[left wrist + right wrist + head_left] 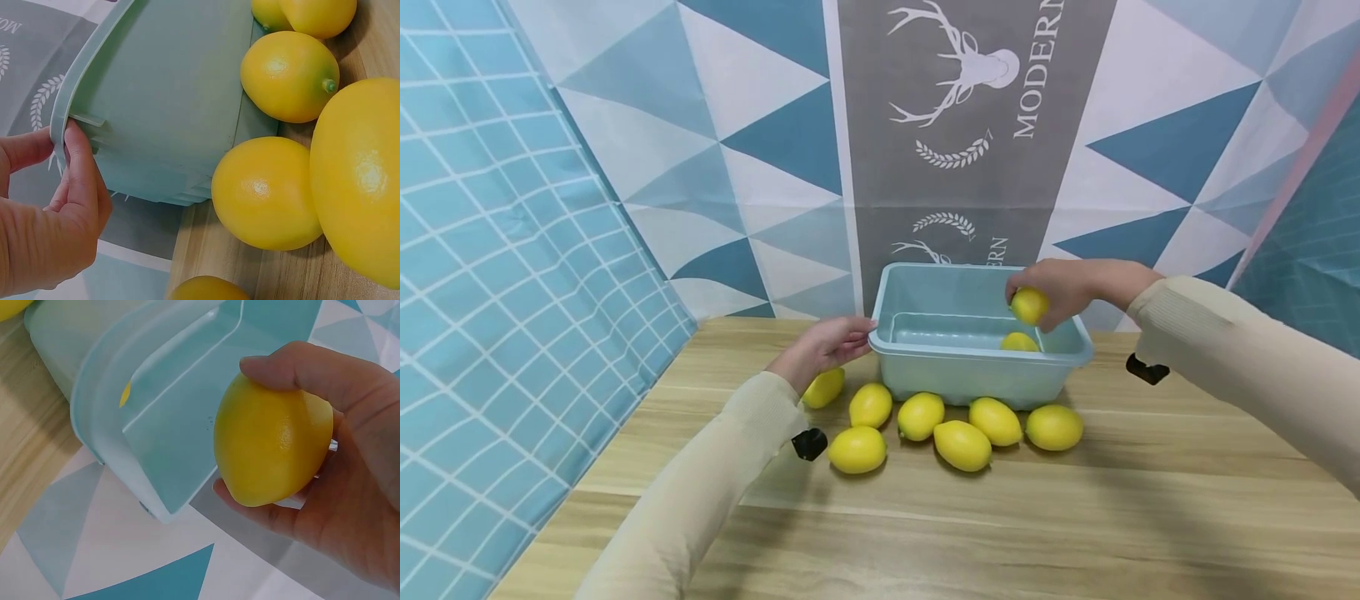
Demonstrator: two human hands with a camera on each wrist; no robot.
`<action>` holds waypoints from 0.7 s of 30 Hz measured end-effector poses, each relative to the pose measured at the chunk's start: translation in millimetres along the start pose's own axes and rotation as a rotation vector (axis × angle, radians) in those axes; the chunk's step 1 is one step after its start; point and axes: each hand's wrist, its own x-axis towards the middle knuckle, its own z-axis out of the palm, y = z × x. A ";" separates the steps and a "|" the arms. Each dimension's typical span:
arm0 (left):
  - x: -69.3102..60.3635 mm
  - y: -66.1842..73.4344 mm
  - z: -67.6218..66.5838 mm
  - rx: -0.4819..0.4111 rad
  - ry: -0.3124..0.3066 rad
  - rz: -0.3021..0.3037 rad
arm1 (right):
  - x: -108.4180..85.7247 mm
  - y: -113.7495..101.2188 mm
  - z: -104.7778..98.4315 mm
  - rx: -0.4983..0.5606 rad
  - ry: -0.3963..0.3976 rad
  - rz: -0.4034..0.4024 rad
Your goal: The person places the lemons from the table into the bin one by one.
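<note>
A light blue plastic bin [970, 375] stands at the back of the wooden table. At its left rim my left hand [835, 340] pinches the edge between thumb and fingers, as the left wrist view shows with the hand [69, 206] on the rim. Over the bin's right end, my right hand [1063, 287] grips a yellow lemon [1029, 306]; in the right wrist view thumb and fingers wrap round this lemon [272, 440]. Another lemon [1019, 342] lies inside the bin, partly hidden by the front wall.
Several lemons lie on the table [925, 533] along the bin's front, among them one lemon [1055, 427] at the right and one lemon [824, 388] partly behind my left wrist. A patterned cloth [760, 167] hangs behind the bin, and a blue checked cloth [497, 250] at the left.
</note>
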 end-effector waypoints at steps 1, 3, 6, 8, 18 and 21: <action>-0.5 0.5 -0.2 0.001 0.001 0.002 | 1.3 0.2 -1.0 -0.001 -0.003 -0.004; -1.0 1.4 -0.1 0.007 0.003 0.006 | 3.7 0.4 -2.6 0.001 -0.008 -0.006; -1.4 3.3 0.8 0.019 0.012 0.013 | 6.8 1.5 -4.2 0.000 -0.015 -0.001; -1.5 4.5 1.4 0.024 0.015 0.016 | 9.0 1.7 -5.5 0.004 -0.016 0.003; 1.5 3.1 1.4 0.011 0.042 -0.001 | 27.8 6.4 -1.2 -0.030 -0.089 0.005; 1.8 1.0 2.9 0.023 0.046 -0.012 | 33.7 7.3 1.9 -0.055 -0.115 -0.010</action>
